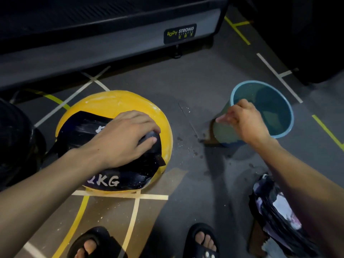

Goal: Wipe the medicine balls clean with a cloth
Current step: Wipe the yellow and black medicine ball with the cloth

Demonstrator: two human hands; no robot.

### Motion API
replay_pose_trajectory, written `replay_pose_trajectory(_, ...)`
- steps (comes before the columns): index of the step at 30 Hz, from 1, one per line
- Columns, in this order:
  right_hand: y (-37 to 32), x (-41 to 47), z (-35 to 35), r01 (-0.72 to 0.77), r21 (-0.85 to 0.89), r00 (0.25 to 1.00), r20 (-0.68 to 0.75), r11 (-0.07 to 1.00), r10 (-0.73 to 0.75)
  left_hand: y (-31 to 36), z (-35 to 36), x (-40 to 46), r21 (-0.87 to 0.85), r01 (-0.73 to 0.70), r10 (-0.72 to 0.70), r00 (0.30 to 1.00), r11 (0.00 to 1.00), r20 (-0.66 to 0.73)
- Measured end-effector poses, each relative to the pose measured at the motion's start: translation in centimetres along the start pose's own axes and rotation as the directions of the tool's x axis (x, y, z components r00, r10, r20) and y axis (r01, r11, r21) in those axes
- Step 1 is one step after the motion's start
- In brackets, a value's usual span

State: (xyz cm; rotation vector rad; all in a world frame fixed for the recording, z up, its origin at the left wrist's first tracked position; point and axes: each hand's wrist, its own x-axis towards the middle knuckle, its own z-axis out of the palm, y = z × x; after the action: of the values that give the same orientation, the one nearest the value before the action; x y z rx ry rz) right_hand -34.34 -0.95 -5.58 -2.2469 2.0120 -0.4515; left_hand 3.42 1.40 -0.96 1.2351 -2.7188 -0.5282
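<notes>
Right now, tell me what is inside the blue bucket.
The blue bucket holds water. The right hand holds a pale cloth draped over its near rim. The hand and cloth cover the near wall, so anything there is hidden.

Floor (pixel 195 94): dark grey gym surface, marked with tape lines

Yellow, white and tan tape lines cross it, some straight and some curved, and a tan patch lies under the near centre. On it: one yellow medicine ball (pixel 119 101) with black panels and white "KG" lettering, left of centre; one light blue bucket (pixel 287 125) holding water, right of centre, well apart from the ball; dark wet spots and pale specks (pixel 195 146) between the two; a crumpled black plastic bag (pixel 275 216) at the near right; a dark rounded object (pixel 13 138) at the left edge, beside the ball; two feet in black sandals (pixel 202 241) at the near edge; the grey base of a machine labelled "BODY STRONG" (pixel 179 33) along the far side.
</notes>
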Motion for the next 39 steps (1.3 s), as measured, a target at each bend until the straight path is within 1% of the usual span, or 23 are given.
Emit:
replay_pose_trajectory(2, -2.4, -0.2, -0.8, -0.049, 0.153, 0.999, 0.002, 0.987, 0.049, 0.2, -0.8, -0.5, -0.023, 0.007, -0.007, 1.0, 1.0, -0.007)
replay_pose_trajectory(3, -3.9, -0.2, -1.3, -0.111, 0.254, 0.994, 0.034, 0.961, 0.106, 0.5, -1.6, -0.7, -0.053, 0.015, -0.016, 1.0, 0.998, -0.012)
replay_pose_trajectory(4, -5.7, -0.4, -1.9, -0.207, 0.403, 0.978, 0.113, 0.891, 0.176, 0.8, -2.5, -0.9, -0.099, 0.028, -0.03, 0.999, 0.995, -0.017)
replay_pose_trajectory(5, -7.7, -0.5, -2.6, -0.285, 0.539, 0.957, 0.204, 0.792, 0.205, 1.1, -3.5, -1.3, -0.155, 0.052, -0.056, 0.998, 0.987, -0.02)
replay_pose_trajectory(6, -9.5, -0.7, -3.5, -0.317, 0.638, 0.947, 0.253, 0.702, 0.198, 1.5, -4.6, -1.6, -0.21, 0.086, -0.092, 0.996, 0.974, -0.017)
replay_pose_trajectory(8, -12.9, -1.1, -5.7, -0.333, 0.743, 0.94, 0.309, 0.581, 0.143, 2.2, -6.4, -2.3, -0.347, 0.178, -0.189, 0.982, 0.921, 0.0)
replay_pose_trajectory(9, -14.6, -1.3, -7.3, -0.332, 0.783, 0.939, 0.327, 0.526, 0.106, 2.7, -7.5, -2.8, -0.439, 0.229, -0.251, 0.968, 0.869, 0.007)
replay_pose_trajectory(11, -18.0, -1.8, -10.6, -0.34, 0.834, 0.934, 0.354, 0.436, 0.05, 3.8, -9.6, -4.3, -0.632, 0.316, -0.367, 0.929, 0.707, 0.055)
replay_pose_trajectory(13, -20.8, -2.4, -13.6, -0.347, 0.857, 0.928, 0.373, 0.382, 0.008, 5.2, -11.4, -6.0, -0.777, 0.341, -0.396, 0.909, 0.529, 0.129)
replay_pose_trajectory(14, -22.2, -2.8, -15.0, -0.343, 0.864, 0.926, 0.376, 0.368, -0.02, 6.1, -12.0, -7.1, -0.824, 0.332, -0.391, 0.908, 0.458, 0.149)
replay_pose_trajectory(15, -23.5, -3.3, -16.2, -0.342, 0.868, 0.924, 0.38, 0.361, -0.038, 7.0, -12.4, -8.2, -0.858, 0.305, -0.391, 0.91, 0.413, 0.135)
replay_pose_trajectory(17, -25.8, -4.6, -17.8, -0.333, 0.87, 0.926, 0.375, 0.365, -0.05, 8.4, -12.7, -10.0, -0.893, 0.231, -0.436, 0.899, 0.385, 0.045)
replay_pose_trajectory(19, -27.7, -6.4, -18.3, -0.321, 0.86, 0.926, 0.373, 0.397, -0.059, 9.3, -12.7, -12.1, -0.917, 0.174, -0.507, 0.861, 0.36, -0.036)
replay_pose_trajectory(21, -29.2, -8.4, -18.2, -0.312, 0.84, 0.917, 0.389, 0.444, -0.092, 9.9, -12.9, -14.3, -0.941, 0.146, -0.546, 0.837, 0.304, -0.047)
replay_pose_trajectory(22, -29.8, -9.2, -18.1, -0.295, 0.829, 0.912, 0.393, 0.476, -0.12, 10.1, -13.0, -15.1, -0.953, 0.134, -0.54, 0.841, 0.273, -0.036)
replay_pose_trajectory(24, -31.4, -11.1, -18.2, -0.235, 0.819, 0.902, 0.384, 0.524, -0.195, 11.0, -13.4, -17.1, -0.966, 0.113, -0.526, 0.85, 0.232, -0.027)
replay_pose_trajectory(27, -33.2, -13.1, -19.0, -0.136, 0.825, 0.889, 0.347, 0.549, -0.3, 12.6, -14.1, -18.4, -0.981, 0.07, -0.546, 0.837, 0.182, -0.042)
replay_pose_trajectory(29, -34.0, -13.8, -19.3, -0.044, 0.794, 0.889, 0.308, 0.607, -0.339, 13.4, -14.3, -18.7, -0.991, 0.037, -0.544, 0.838, 0.132, -0.041)
replay_pose_trajectory(30, -34.0, -14.0, -19.3, -0.009, 0.787, 0.894, 0.282, 0.617, -0.347, 13.8, -14.4, -18.7, -0.993, 0.03, -0.542, 0.839, 0.115, -0.037)
replay_pose_trajectory(34, -33.0, -14.1, -19.3, 0.019, 0.839, 0.926, 0.19, 0.544, -0.326, 14.7, -14.3, -18.3, -0.996, -0.013, -0.544, 0.837, 0.094, -0.062)
replay_pose_trajectory(36, -32.4, -13.3, -19.4, 0.021, 0.866, 0.923, 0.175, 0.499, -0.344, 14.5, -14.3, -17.6, -0.995, -0.046, -0.561, 0.823, 0.09, -0.089)
replay_pose_trajectory(37, -32.3, -12.7, -19.4, 0.011, 0.882, 0.921, 0.175, 0.471, -0.348, 14.4, -14.4, -17.4, -0.994, -0.068, -0.574, 0.813, 0.081, -0.102)
replay_pose_trajectory(39, -32.0, -11.3, -19.4, -0.053, 0.915, 0.923, 0.197, 0.399, -0.33, 13.9, -14.7, -16.7, -0.992, -0.088, -0.588, 0.799, 0.092, -0.126)
